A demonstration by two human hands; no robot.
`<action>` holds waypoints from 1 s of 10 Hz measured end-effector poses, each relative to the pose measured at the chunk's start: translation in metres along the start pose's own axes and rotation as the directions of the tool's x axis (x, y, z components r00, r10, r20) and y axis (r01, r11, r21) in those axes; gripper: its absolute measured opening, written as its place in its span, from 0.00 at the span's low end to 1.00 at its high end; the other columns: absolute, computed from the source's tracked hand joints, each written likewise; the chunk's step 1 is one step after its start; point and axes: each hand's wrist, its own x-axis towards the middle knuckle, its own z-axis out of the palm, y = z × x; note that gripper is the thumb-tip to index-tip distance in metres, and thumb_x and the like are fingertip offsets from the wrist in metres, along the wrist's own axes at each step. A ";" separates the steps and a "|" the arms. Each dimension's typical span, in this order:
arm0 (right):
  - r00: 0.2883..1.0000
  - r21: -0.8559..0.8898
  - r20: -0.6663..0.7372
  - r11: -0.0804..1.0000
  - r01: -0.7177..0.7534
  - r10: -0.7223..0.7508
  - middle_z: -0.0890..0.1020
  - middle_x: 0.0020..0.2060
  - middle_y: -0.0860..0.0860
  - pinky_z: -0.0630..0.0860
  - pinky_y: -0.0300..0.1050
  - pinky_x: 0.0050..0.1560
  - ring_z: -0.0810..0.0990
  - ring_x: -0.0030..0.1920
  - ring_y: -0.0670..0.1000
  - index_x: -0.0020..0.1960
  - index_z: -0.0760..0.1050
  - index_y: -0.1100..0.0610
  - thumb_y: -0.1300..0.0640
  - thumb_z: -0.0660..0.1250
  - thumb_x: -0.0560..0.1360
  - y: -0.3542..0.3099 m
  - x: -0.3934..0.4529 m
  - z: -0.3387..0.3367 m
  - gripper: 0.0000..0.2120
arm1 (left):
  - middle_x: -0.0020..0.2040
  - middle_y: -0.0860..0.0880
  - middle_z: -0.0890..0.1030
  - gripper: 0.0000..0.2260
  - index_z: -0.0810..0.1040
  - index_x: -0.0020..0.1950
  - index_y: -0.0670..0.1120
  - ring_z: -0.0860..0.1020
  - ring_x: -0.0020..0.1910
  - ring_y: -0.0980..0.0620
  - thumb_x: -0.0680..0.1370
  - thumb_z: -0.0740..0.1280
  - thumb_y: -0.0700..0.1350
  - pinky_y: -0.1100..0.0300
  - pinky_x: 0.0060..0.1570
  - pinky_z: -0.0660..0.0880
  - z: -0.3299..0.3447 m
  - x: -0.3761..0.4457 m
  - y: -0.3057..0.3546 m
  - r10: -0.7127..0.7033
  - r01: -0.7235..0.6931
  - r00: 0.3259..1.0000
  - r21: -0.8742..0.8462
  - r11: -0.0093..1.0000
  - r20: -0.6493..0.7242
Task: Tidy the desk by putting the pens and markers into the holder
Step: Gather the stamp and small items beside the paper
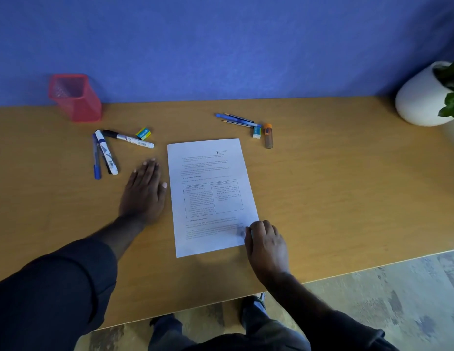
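A red mesh holder (75, 97) stands at the desk's back left, against the blue wall. In front of it lie a blue-capped white marker (106, 152), a black-capped white marker (128, 139) and a blue pen (96, 158), with a dark pen partly under them. A second cluster at the back right holds a blue pen (233, 118) and two pencils (240, 122). My left hand (143, 191) lies flat and open on the desk, just right of the markers. My right hand (265, 241) is curled at the lower right corner of the paper, with a small bluish object at its fingertips.
A printed sheet (208, 193) lies mid-desk between my hands. A yellow-green eraser (143, 133) sits by the markers; a white-blue eraser (257, 132) and an orange-capped tube (267, 138) sit by the pencils. A white plant pot (423, 97) stands far right. The desk edge runs diagonally near me.
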 end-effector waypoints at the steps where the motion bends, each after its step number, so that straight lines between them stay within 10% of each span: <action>1: 0.999 -0.008 0.035 1.000 -0.017 0.017 0.76 0.36 0.53 0.71 0.46 0.27 0.74 0.33 0.54 0.44 0.69 0.57 0.56 0.63 0.79 -0.002 0.006 0.000 0.08 | 0.82 0.43 0.53 0.30 0.53 0.80 0.40 0.50 0.81 0.45 0.81 0.46 0.53 0.48 0.80 0.48 0.001 0.001 0.000 -0.005 0.005 1.000 -0.004 1.000 0.000; 8: 0.995 0.069 0.100 0.997 -0.031 0.024 0.76 0.40 0.51 0.68 0.45 0.32 0.73 0.36 0.52 0.48 0.66 0.54 0.52 0.57 0.81 -0.001 0.022 -0.001 0.06 | 0.82 0.43 0.54 0.30 0.53 0.80 0.40 0.51 0.81 0.45 0.81 0.47 0.53 0.48 0.80 0.48 0.002 0.003 -0.001 -0.016 0.016 1.000 0.003 1.000 0.007; 10: 0.814 0.621 -0.217 0.719 -0.311 0.539 0.80 0.39 0.45 0.71 0.40 0.40 0.78 0.39 0.42 0.47 0.70 0.54 0.56 0.62 0.80 0.030 0.023 -0.019 0.04 | 0.82 0.44 0.53 0.30 0.52 0.81 0.40 0.49 0.81 0.45 0.81 0.46 0.53 0.48 0.80 0.46 0.005 0.003 -0.002 -0.009 0.009 1.000 0.040 0.999 0.007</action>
